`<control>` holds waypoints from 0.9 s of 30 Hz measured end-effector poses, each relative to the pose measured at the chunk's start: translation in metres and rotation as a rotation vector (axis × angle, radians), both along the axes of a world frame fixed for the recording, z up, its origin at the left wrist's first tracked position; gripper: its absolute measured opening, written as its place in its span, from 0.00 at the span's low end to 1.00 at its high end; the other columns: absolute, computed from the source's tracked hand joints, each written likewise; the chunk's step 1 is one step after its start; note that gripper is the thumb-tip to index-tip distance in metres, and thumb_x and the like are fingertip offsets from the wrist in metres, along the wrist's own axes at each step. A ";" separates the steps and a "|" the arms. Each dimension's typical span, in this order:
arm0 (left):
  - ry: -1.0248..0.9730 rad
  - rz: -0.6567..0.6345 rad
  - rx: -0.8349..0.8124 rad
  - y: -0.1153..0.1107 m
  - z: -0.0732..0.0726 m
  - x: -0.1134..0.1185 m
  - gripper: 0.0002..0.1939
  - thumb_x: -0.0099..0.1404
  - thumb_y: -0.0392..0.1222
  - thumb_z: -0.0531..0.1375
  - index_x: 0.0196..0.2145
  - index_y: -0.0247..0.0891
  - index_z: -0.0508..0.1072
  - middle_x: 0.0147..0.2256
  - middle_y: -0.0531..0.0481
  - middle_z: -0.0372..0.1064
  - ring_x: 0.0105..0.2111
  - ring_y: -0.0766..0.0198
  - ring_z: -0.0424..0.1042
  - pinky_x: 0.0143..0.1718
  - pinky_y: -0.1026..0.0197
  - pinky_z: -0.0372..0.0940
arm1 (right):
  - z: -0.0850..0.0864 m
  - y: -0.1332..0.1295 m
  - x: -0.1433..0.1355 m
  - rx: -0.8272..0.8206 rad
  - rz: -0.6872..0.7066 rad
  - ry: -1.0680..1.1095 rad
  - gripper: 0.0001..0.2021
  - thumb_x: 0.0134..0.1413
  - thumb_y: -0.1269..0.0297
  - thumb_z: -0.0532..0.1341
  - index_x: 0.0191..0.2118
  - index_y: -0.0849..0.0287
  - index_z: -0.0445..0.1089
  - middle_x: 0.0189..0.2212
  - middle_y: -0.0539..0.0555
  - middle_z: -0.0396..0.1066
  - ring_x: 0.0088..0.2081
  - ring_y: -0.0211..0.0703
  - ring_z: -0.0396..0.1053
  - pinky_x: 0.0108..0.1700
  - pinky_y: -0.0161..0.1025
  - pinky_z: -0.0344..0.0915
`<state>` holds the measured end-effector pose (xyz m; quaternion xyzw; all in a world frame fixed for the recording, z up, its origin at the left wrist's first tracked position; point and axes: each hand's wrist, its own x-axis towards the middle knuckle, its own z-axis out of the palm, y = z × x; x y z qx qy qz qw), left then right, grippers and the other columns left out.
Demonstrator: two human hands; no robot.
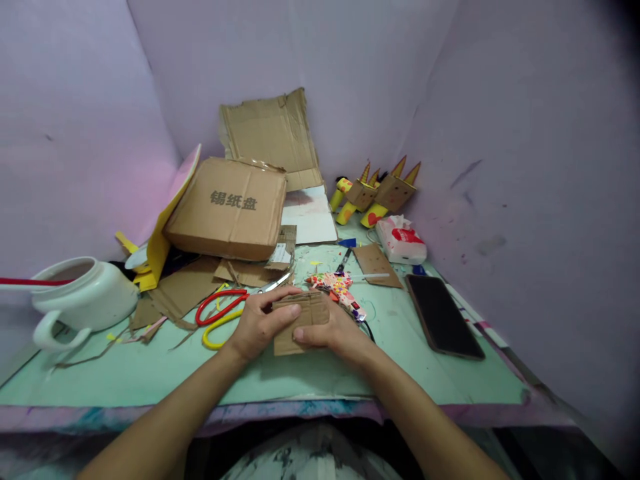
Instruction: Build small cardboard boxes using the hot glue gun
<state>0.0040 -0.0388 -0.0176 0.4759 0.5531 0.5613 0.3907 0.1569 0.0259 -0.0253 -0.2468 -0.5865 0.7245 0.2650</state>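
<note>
Both hands grip a small brown cardboard piece (307, 308) above the front of the green tabletop (280, 383). My left hand (261, 323) clasps its left side, thumb lying across the face. From the right, my right hand (337, 328) holds it with the thumb pressed on the front; the other fingers are mostly hidden behind. Scissors (215, 337) with one red and one yellow handle lie just left of my left hand. Behind the cardboard rests a hot glue gun (340, 287) with a colourful pattern, a pale glue stick (370, 275) poking out of it.
A white pot (100, 300) stands at the left, a cardboard box (227, 210) and scraps (185, 290) behind. At the back right are cardboard-headed horned figures (395, 193) and a tissue pack (401, 240). A phone (444, 317) lies at the right. Walls enclose the table.
</note>
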 end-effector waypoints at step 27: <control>-0.183 -0.006 -0.097 0.003 0.003 -0.001 0.16 0.50 0.44 0.63 0.35 0.30 0.79 0.31 0.44 0.77 0.34 0.55 0.72 0.34 0.60 0.64 | 0.014 -0.001 -0.006 -0.218 0.083 -0.094 0.26 0.37 0.64 0.70 0.48 0.57 0.71 0.42 0.55 0.77 0.47 0.54 0.72 0.52 0.50 0.63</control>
